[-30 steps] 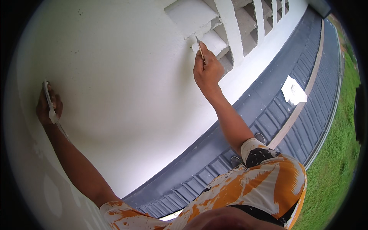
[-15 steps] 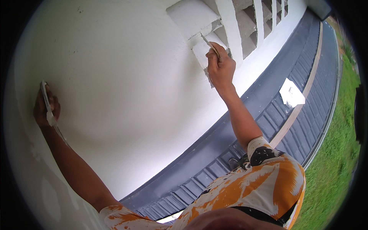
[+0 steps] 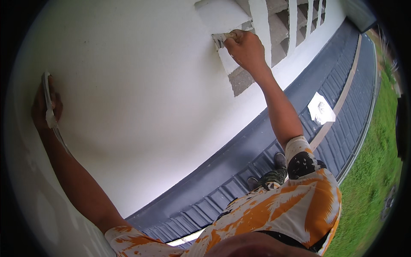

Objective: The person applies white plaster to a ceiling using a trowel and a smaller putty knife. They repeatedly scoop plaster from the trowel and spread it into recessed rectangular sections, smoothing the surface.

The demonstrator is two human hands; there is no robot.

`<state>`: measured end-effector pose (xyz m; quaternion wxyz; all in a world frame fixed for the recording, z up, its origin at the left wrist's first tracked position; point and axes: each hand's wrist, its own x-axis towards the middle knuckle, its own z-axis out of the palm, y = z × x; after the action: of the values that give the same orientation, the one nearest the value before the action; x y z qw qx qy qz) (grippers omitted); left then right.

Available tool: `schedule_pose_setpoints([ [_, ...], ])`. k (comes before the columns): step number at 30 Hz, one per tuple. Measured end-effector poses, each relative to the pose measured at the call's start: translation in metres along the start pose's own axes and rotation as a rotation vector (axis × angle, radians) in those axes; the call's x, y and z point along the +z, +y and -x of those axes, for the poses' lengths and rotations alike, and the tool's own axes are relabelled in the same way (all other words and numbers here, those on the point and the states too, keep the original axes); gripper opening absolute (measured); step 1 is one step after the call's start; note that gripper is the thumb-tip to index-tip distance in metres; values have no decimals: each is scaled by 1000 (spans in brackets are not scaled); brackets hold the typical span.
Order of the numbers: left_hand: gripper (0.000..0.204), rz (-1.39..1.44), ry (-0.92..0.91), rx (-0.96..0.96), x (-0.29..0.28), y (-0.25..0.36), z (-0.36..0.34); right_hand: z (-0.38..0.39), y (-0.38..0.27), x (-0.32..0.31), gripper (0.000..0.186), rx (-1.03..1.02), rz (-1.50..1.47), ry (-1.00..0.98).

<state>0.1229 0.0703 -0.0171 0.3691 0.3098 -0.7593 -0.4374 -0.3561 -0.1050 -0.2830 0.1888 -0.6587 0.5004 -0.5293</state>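
My right hand (image 3: 249,50) is closed round the handle of a small putty knife (image 3: 219,40). Its smeared blade lies against the white wall (image 3: 128,81), at the left edge of a recess in the blockwork. Bare grey block (image 3: 241,81) shows below the hand. Far to the left, my left hand (image 3: 39,107) grips a wide filling blade (image 3: 47,92), seen nearly edge-on and coated with white paste. A lump of the paste sits near its lower end. The fingers of that hand are partly hidden behind the blade.
White upright fins (image 3: 292,25) with grey block recesses continue to the upper right. Below the wall slope dark roof tiles (image 3: 265,156), where my shoes (image 3: 280,160) stand. A wooden batten (image 3: 342,96) runs along them beside a white sheet (image 3: 321,109). Grass (image 3: 368,184) lies beyond the roof edge.
My right hand has moved up, turning the putty knife so its blade face now shows against the wall. The left hand with the filling blade has shifted slightly up and left.
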Motion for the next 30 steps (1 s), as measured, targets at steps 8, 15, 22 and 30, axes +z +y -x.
schedule_pose_setpoints([
  [8,54,-19,38,22,-4,-6,0,-6,22,-30,27,-15,-633,-120],
  [15,58,-61,71,10,7,0,3,28,80,-35,33,-66,-832,-393],
  [22,60,-88,85,55,9,-3,2,-22,57,-33,21,-138,-492,-354],
  [30,59,-108,74,50,19,0,-3,-68,68,1,12,-237,-388,-173],
])
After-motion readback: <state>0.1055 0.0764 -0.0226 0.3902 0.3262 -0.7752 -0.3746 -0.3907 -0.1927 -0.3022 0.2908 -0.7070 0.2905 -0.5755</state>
